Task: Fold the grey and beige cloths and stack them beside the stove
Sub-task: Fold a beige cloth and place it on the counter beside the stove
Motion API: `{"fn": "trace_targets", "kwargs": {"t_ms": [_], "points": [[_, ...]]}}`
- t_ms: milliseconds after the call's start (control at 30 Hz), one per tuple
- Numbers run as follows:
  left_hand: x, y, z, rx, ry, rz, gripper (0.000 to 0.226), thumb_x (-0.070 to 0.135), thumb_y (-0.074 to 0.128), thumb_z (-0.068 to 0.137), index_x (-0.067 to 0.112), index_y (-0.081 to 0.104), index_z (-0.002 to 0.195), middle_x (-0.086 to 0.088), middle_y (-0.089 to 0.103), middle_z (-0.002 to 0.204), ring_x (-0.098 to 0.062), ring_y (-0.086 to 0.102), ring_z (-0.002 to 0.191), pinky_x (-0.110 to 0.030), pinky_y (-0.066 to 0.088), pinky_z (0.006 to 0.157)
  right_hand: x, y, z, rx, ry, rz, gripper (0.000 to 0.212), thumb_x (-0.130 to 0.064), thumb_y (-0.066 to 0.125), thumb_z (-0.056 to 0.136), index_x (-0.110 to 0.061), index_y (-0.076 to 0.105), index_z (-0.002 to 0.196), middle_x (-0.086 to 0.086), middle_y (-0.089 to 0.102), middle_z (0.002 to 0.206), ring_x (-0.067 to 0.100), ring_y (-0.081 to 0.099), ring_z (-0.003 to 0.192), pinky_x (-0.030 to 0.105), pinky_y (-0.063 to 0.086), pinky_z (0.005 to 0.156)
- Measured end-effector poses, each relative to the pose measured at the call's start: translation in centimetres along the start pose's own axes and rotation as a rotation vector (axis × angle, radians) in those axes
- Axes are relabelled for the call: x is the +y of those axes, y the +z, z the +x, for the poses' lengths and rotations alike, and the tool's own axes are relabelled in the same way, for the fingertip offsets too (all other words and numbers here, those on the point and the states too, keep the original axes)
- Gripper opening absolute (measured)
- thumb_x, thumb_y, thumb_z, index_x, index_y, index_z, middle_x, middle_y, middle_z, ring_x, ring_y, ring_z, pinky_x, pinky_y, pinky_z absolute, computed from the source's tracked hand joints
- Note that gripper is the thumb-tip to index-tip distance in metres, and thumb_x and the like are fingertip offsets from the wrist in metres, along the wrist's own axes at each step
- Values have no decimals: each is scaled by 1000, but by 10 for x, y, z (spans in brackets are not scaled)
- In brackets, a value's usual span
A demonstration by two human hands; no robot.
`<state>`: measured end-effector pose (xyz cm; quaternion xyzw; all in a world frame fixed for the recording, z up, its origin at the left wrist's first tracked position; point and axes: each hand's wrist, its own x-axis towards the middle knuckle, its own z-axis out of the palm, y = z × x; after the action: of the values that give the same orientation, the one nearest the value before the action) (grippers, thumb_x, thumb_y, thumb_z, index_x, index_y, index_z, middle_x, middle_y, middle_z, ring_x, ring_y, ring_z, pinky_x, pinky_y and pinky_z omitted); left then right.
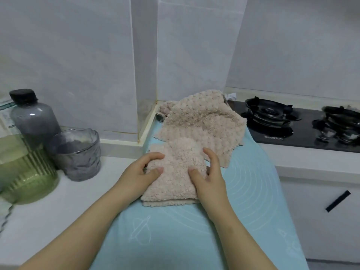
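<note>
White counter with blue mat, bottle, glass cup

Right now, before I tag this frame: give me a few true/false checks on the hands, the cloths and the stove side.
1. The left hand and right hand both hold the folded beige cloth, which lies on the blue mat. True.
2. The second beige cloth behind it is neatly folded. False: it lies spread out and rumpled.
3. The stove is on the person's left. False: it is on the right, past the mat.
4. The bottle stands upright next to the glass cup. True.
5. A pot sits on the near burner. False: the burner is bare.
</note>
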<state>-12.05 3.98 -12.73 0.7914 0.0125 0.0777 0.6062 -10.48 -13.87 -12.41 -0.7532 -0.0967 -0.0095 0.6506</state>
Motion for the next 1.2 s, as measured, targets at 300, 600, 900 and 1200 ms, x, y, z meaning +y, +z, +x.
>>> {"fn": "trace_targets", "kwargs": {"t_ms": [300,600,900,1200], "points": [[45,3,1,-212,-319,65,31,12,60,89,26,54,117,8,54,117,7,51,89,0,43,63,-26,-18,-13,-22,251,-18,30,-4,50,92,-32,61,93,-22,59,104,-2,53,99,-2,39,74],[126,118,12,-379,-424,-226,38,13,63,87,30,52,118,1,58,111,-14,63,92,-24,53,72,-53,-146,-45,190,479,312,24,-8,60,86,-22,61,106,4,63,113,17,63,98,24,54,79],[201,322,22,-517,-280,-225,44,-5,56,87,25,52,120,18,47,94,11,43,76,-1,41,48,-75,-345,-75,317,476,299,35,-6,54,90,-32,55,113,-2,63,111,17,67,81,29,54,60],[227,472,68,-684,-339,-181,32,0,59,86,29,63,97,-3,61,104,-17,59,83,-26,48,74,-46,-481,-51,455,527,269,29,-3,47,92,-26,62,101,3,64,89,15,60,67,27,51,55]]}}
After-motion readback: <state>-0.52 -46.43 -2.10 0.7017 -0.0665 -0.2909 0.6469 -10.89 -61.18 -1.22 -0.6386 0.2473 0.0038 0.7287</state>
